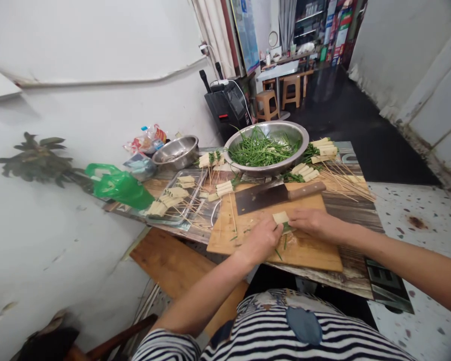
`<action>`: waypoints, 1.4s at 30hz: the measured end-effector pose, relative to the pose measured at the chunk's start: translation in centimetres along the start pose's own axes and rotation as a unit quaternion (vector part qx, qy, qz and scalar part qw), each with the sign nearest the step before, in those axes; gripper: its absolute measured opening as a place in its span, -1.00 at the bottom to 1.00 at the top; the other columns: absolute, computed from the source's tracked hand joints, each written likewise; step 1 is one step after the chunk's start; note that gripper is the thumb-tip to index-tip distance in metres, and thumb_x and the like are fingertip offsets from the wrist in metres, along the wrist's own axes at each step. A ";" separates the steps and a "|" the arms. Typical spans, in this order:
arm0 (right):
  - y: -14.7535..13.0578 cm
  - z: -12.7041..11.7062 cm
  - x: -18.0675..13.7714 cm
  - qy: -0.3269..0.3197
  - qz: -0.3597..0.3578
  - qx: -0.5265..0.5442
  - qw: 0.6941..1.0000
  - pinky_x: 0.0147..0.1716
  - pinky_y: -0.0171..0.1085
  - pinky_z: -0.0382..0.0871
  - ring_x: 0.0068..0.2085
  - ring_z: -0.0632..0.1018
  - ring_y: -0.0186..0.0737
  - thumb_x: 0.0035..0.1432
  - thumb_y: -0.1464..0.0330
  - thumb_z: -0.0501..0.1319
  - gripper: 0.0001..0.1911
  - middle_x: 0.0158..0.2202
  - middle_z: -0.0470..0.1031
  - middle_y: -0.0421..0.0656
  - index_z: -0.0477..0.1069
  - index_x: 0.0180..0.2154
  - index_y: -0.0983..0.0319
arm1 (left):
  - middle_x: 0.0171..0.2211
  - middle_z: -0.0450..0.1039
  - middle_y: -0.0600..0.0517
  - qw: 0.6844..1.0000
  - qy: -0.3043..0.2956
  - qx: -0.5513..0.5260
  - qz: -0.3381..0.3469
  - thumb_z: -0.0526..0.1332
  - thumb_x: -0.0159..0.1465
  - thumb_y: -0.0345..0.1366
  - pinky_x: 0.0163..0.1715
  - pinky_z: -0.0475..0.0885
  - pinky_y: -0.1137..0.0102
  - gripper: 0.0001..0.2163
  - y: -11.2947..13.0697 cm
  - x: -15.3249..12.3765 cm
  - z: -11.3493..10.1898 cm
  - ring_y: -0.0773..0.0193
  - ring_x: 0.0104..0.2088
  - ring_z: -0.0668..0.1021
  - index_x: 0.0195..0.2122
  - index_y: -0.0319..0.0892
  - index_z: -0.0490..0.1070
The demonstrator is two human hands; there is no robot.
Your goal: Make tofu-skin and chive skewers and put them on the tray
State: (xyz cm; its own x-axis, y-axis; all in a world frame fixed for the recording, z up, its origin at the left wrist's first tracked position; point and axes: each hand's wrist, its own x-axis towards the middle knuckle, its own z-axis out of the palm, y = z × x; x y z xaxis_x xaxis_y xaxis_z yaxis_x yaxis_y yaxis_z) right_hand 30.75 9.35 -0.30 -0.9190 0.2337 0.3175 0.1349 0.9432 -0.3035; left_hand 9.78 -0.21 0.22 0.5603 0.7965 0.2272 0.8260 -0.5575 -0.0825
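Note:
Both my hands are at a pale tofu-skin sheet [280,217] with green stalks in it, low over the wooden cutting board [311,255]. My left hand [262,238] has its fingers closed on the sheet's left end. At the right end my right hand [308,220] pinches it, fingertips partly hidden. A cleaver [261,199] with a wooden handle lies across the board's far side. Green scraps and a skewer [233,213] are on the board. Beyond it stands a steel bowl [304,145] of cut green stalks [261,148].
Skewered rolls [167,200] lie on a metal tray [197,188] at left, near a green plastic bag [118,185] and a smaller steel bowl [176,152]. More rolls [305,173] and bare skewers [348,183] lie at right. A wooden bench [169,260] stands below the table's left side.

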 end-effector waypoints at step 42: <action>-0.7 -0.1 0.1 0.068 0.135 0.119 0.981 -0.19 -0.24 0.38 -0.21 0.54 -0.18 0.28 0.26 0.08 -0.72 -0.22 0.58 -0.07 0.53 -0.15 0.17 | -0.29 0.46 -0.01 0.990 0.048 -0.048 -0.122 0.17 0.33 -0.28 -0.25 0.24 0.27 -0.87 1.0 0.5 0.1 0.22 -0.22 0.41 -0.24 -0.10 0.51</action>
State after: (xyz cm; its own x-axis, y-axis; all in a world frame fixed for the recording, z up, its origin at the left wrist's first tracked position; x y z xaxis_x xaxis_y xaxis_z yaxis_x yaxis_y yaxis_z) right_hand 30.67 8.75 0.05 -0.8015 0.5120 0.3089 0.2614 0.7646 -0.5891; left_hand 10.91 -0.35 0.16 0.3324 0.8868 0.3212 0.9239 -0.3746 0.0783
